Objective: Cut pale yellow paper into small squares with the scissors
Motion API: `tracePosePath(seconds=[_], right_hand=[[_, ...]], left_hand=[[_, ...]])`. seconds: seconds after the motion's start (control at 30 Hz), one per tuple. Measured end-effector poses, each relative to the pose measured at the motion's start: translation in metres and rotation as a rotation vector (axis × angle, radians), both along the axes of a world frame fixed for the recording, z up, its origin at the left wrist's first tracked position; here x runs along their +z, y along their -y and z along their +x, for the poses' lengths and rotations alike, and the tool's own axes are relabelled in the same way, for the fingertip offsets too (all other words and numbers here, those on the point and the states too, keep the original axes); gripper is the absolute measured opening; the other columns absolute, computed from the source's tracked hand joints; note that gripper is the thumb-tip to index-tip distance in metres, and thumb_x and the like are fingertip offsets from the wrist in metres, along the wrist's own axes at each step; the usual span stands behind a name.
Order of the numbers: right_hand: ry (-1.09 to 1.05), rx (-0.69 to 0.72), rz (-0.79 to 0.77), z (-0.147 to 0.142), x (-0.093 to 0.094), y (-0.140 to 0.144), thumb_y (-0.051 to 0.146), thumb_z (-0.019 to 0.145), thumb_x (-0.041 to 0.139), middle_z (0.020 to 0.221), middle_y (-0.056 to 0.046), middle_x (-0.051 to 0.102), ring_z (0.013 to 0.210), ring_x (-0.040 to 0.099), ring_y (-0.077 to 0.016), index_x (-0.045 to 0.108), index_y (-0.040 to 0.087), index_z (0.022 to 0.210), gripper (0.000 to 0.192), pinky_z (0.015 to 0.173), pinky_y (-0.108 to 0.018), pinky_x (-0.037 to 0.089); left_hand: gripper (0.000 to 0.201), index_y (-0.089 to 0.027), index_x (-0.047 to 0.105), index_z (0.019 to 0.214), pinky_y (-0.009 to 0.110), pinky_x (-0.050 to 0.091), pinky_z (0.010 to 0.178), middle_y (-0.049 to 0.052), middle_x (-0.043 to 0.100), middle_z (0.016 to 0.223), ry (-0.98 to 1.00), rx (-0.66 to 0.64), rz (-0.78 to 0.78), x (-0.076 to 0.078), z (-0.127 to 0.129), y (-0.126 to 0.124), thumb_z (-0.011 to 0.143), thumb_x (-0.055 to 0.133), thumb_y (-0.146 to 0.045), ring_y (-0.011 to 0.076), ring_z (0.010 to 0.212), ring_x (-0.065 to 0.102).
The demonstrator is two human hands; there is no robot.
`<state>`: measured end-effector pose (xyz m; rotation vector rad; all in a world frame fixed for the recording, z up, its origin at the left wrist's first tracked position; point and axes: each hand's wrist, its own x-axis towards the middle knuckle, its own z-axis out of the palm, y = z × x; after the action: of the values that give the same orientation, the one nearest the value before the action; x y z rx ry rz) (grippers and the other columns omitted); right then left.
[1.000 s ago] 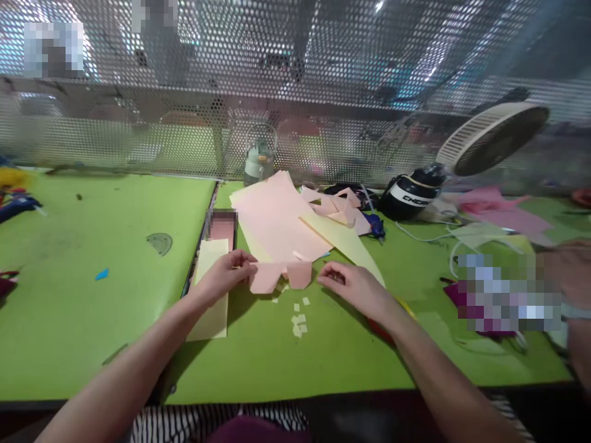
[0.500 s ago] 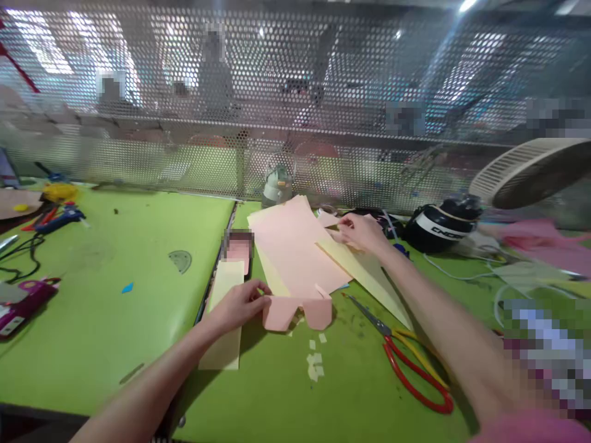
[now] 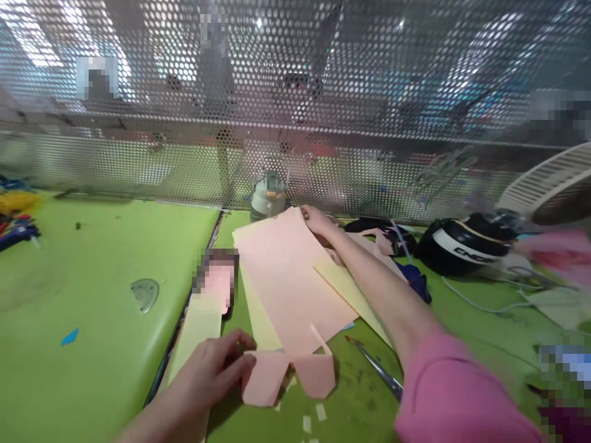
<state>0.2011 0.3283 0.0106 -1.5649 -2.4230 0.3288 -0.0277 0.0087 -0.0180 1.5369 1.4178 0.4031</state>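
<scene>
My left hand (image 3: 219, 366) pinches the left edge of a pink paper cutout (image 3: 314, 375) shaped like eyeglasses, with a thin arm sticking up at its right. My right hand (image 3: 318, 223) reaches across to the far corner of a large pink paper sheet (image 3: 289, 277). Its fingers are curled at that corner, the tips partly hidden by the paper. Pale yellow paper (image 3: 353, 295) lies under and beside the sheet. To the right of the cutout lie scissors (image 3: 378, 366), their handles hidden by my pink sleeve. Small paper scraps (image 3: 321, 411) lie below the cutout.
A yellow paper strip (image 3: 198, 326) and a blurred dark-edged object (image 3: 231, 271) lie along the table seam. Behind the sheet stands a bottle (image 3: 269, 197) by the perforated metal screen (image 3: 184, 166). At right are a black round container (image 3: 462, 246), cables and a fan (image 3: 549, 184).
My right hand has moved left and away from me, from the papers at right to the pink sheet's far corner. My left hand keeps the cutout. The view has shifted closer.
</scene>
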Motion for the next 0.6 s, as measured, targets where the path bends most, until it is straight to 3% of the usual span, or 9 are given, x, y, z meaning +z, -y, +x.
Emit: tracePosePath(seconds=[0.17, 0.3, 0.6], right_hand=[[0.038, 0.188, -0.08, -0.008, -0.015, 0.01, 0.035, 0.093, 0.061, 0.125, -0.009, 0.061, 0.105, 0.063, -0.0238, 0.058, 0.017, 0.124, 0.035, 0.087, -0.045, 0.055], [0.141, 0.244, -0.118, -0.008, -0.018, 0.028, 0.037, 0.092, 0.062, 0.121, -0.006, 0.063, 0.101, 0.064, -0.0255, 0.061, 0.016, 0.119, 0.035, 0.083, -0.042, 0.056], [0.437, 0.218, 0.128, -0.045, -0.007, 0.091, 0.028, 0.095, 0.058, 0.121, -0.011, 0.063, 0.11, 0.061, -0.0241, 0.062, 0.014, 0.117, 0.027, 0.092, -0.046, 0.052]], left_hand=[[0.029, -0.02, 0.063, 0.107, 0.025, 0.036, 0.06, 0.001, 0.07, 0.075, -0.037, -0.02, 0.004, 0.001, 0.0, 0.002, 0.093, 0.044, -0.036, 0.0164, 0.066, 0.059], [0.03, -0.02, 0.064, 0.108, 0.026, 0.035, 0.06, 0.0, 0.066, 0.069, -0.071, -0.022, 0.022, 0.003, 0.002, 0.002, 0.093, 0.044, -0.037, 0.0167, 0.063, 0.058], [0.03, -0.021, 0.064, 0.105, 0.025, 0.036, 0.06, 0.001, 0.068, 0.071, -0.058, -0.046, 0.016, -0.004, 0.0, 0.005, 0.093, 0.042, -0.038, 0.0171, 0.064, 0.058]])
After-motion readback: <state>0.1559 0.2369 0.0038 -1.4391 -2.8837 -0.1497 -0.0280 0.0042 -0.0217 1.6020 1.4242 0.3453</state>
